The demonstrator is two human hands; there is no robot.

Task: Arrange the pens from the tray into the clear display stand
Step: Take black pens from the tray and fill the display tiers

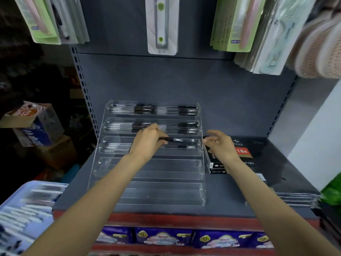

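Acrylic, clear: tiered display stand [147,169] on a dark grey shelf [230,196], five stepped troughs. Top two troughs stocked with black-and-clear pens; third trough part-filled, a bundle at its left end [116,145] and one pen at the right [181,146]; two lowest troughs bare.

Left hand [147,143]: fingers curled round a black-capped clear pen [173,139], held level just above the third trough. Right hand [219,143]: fingers loosely spread; thumb and forefinger seem to meet the pen's far tip, though blur leaves it uncertain.

Pale blue plastic tray [24,206], lower left, well apart from the stand, holds many more pens, blurred.

Handling note, as judged: keep the pen parallel to the trough lip, lower both ends together beside the single pen at right, cap facing the same way as its neighbours, and release only once it sits flat.

Adjacent: black boxed diary marked 18K [241,152], just beside the stand.
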